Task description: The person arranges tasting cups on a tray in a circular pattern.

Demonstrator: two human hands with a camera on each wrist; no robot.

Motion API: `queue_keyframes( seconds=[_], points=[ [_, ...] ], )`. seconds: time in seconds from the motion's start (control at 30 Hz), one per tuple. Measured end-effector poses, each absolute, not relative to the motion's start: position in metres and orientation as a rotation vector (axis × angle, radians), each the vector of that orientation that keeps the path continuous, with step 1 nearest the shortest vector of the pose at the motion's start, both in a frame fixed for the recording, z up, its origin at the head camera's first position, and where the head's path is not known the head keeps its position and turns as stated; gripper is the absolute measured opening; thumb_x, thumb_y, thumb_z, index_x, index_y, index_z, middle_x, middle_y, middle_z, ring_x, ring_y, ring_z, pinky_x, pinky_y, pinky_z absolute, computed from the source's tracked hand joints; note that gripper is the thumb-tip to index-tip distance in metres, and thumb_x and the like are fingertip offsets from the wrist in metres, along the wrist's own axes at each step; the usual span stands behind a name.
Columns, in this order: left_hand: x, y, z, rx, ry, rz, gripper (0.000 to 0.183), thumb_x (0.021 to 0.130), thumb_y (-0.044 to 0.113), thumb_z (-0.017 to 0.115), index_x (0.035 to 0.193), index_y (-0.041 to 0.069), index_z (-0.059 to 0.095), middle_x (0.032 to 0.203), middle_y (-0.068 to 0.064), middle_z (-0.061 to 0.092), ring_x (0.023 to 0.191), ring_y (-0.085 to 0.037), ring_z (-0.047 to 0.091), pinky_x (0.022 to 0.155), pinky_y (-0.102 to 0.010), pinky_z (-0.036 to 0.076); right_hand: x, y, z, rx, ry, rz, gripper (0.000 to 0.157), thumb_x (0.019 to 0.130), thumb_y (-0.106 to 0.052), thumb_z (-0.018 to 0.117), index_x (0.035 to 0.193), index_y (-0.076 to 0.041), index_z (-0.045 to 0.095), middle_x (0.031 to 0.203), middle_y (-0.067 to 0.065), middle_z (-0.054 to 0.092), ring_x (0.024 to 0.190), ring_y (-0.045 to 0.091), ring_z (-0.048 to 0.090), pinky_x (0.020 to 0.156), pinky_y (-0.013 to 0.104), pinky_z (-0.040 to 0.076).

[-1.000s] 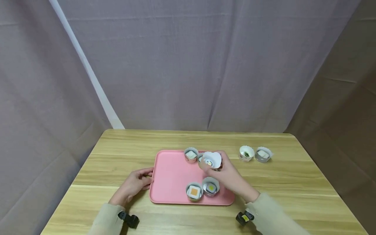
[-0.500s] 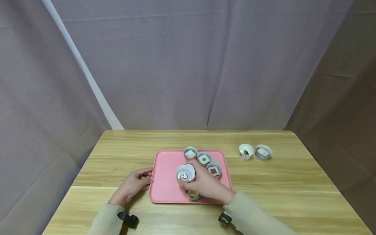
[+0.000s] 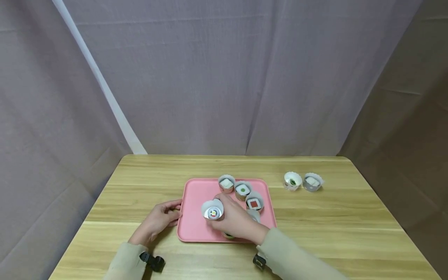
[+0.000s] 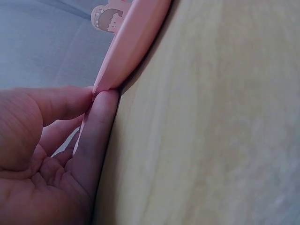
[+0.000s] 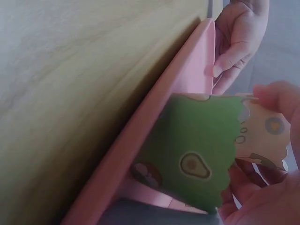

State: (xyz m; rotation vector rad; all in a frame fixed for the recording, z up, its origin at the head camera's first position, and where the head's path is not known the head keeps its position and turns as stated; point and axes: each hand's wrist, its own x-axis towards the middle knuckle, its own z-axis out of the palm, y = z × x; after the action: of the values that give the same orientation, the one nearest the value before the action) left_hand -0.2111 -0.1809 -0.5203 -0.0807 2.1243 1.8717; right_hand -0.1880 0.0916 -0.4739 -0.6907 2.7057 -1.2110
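The pink tray [image 3: 192, 194] lies on the table, and my left hand [image 3: 161, 218] pinches its left rim between thumb and finger, plain in the left wrist view. My right hand [image 3: 236, 219] grips a scalloped paper cup [image 3: 212, 210] over the tray's middle-left; a round, sushi-like piece [image 3: 213, 212] with yellow and red in its centre sits inside. In the right wrist view this peach-printed cup [image 5: 262, 129] is behind a green avocado-print cup [image 5: 201, 145] on the tray. My right hand partly hides that green cup and another pale cup [image 3: 253, 215] in the head view.
Along the tray's back and right stand a cup with a white piece [image 3: 226, 182], one with a green-dotted piece [image 3: 243, 189] and one with a red-centred piece [image 3: 254, 203]. Two more cups, one white [image 3: 292, 181] and one grey [image 3: 313, 182], stand on the table beyond the tray.
My right hand has carried the held cup left and toward me, from the tray's back right to its middle-left. The left hand stays on the rim.
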Motion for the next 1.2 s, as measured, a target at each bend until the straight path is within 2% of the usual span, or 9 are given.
queue_keyframes(
  seconds=[0.2,0.4,0.57,0.63,0.7,0.83,0.9,1.0,1.2],
  points=[
    [-0.211,-0.181,-0.520,-0.058,2.097,1.901,0.046,0.091,-0.003,0.061,0.136,0.002,0.054,0.114,-0.017,0.055,0.089,-0.021,0.059,0.075,-0.034,0.058,-0.190,0.083,-0.475,-0.671,2.734,-1.138,0.046,0.078,-0.031,0.079,0.113,-0.020,0.050,0.097,-0.011,0.057,0.085,0.008,0.054,0.080,0.027,0.046],
    [-0.212,-0.180,-0.520,-0.059,2.093,1.909,0.046,0.091,-0.004,0.061,0.136,0.001,0.054,0.115,-0.016,0.055,0.087,-0.020,0.059,0.075,-0.034,0.058,-0.190,0.077,-0.478,-0.699,2.829,-0.914,0.042,0.076,-0.043,0.079,0.103,-0.020,0.056,0.086,-0.016,0.057,0.076,0.004,0.053,0.093,0.043,0.029],
    [-0.212,-0.180,-0.521,-0.052,2.095,1.908,0.046,0.091,-0.004,0.060,0.136,0.001,0.054,0.114,-0.016,0.055,0.087,-0.020,0.059,0.074,-0.034,0.058,-0.191,0.077,-0.481,-0.687,2.854,-0.825,0.043,0.073,-0.043,0.080,0.100,-0.019,0.057,0.082,-0.014,0.057,0.077,0.009,0.050,0.093,0.047,0.026],
    [-0.213,-0.181,-0.522,-0.052,2.096,1.906,0.046,0.091,-0.004,0.061,0.136,0.001,0.054,0.114,-0.016,0.055,0.087,-0.021,0.059,0.074,-0.034,0.058,-0.192,0.079,-0.481,-0.677,2.845,-0.819,0.049,0.072,-0.043,0.081,0.107,-0.017,0.058,0.089,-0.013,0.059,0.083,0.012,0.050,0.094,0.047,0.026],
    [-0.213,-0.181,-0.522,-0.054,2.101,1.903,0.045,0.091,-0.004,0.061,0.135,0.001,0.055,0.114,-0.016,0.055,0.087,-0.021,0.059,0.074,-0.034,0.058,-0.192,0.081,-0.480,-0.684,2.820,-0.839,0.058,0.072,-0.041,0.082,0.119,-0.016,0.057,0.103,-0.010,0.061,0.094,0.015,0.052,0.097,0.049,0.024],
    [-0.213,-0.181,-0.522,-0.057,2.109,1.898,0.045,0.091,-0.004,0.061,0.135,0.002,0.055,0.113,-0.016,0.056,0.087,-0.020,0.059,0.074,-0.034,0.058,-0.194,0.085,-0.476,-0.728,2.761,-0.893,0.069,0.076,-0.042,0.079,0.136,-0.021,0.052,0.131,-0.007,0.055,0.117,0.020,0.049,0.105,0.055,0.019],
    [-0.213,-0.180,-0.522,-0.055,2.108,1.898,0.045,0.091,-0.004,0.061,0.135,0.002,0.055,0.114,-0.016,0.056,0.088,-0.020,0.059,0.075,-0.034,0.058,-0.195,0.087,-0.474,-0.756,2.754,-0.890,0.065,0.077,-0.043,0.078,0.134,-0.023,0.055,0.131,-0.007,0.056,0.119,0.020,0.049,0.104,0.055,0.021],
    [-0.213,-0.180,-0.523,-0.047,2.109,1.897,0.045,0.091,-0.004,0.060,0.135,0.002,0.055,0.114,-0.016,0.056,0.088,-0.020,0.059,0.075,-0.035,0.058,-0.195,0.089,-0.474,-0.770,2.773,-0.867,0.056,0.078,-0.044,0.077,0.127,-0.022,0.060,0.122,-0.008,0.061,0.111,0.017,0.051,0.098,0.050,0.025],
    [-0.213,-0.180,-0.523,-0.058,2.109,1.903,0.045,0.091,-0.004,0.061,0.135,0.002,0.055,0.114,-0.016,0.056,0.088,-0.020,0.059,0.074,-0.034,0.058,-0.194,0.091,-0.474,-0.742,2.791,-0.874,0.054,0.077,-0.043,0.079,0.123,-0.020,0.062,0.113,-0.012,0.063,0.103,0.012,0.051,0.093,0.045,0.027]
  ],
)
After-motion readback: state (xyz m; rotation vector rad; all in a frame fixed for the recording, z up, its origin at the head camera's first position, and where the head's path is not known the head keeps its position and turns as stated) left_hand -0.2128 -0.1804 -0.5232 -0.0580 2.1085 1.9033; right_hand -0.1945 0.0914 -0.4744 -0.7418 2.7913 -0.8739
